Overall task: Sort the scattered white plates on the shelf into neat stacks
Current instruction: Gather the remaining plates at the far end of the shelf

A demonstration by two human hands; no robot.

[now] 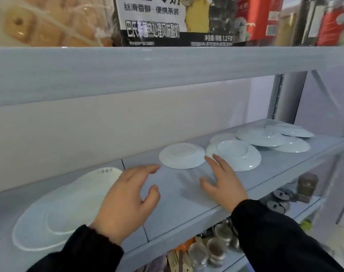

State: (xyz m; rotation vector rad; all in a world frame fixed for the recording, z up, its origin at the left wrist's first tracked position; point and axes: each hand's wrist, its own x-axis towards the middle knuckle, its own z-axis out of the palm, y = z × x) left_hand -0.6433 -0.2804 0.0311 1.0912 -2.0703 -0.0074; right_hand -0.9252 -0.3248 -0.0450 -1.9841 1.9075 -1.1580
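Plates [182, 155] upside down on grey shelf [177, 185] | both hands' grip released (empty) | beige wall [88, 134]

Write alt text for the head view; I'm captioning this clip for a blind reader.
Two open hands, left hand and right hand, reach over a grey shelf toward upside-down white plates scattered to the right, some overlapping. A large plate lies at the left, beside the left hand; packaged goods sit on the shelf above.

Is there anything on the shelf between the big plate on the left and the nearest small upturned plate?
No object. In the head view, bare shelf separates the big plate from the small upturned plate; only the left hand hovers over it.
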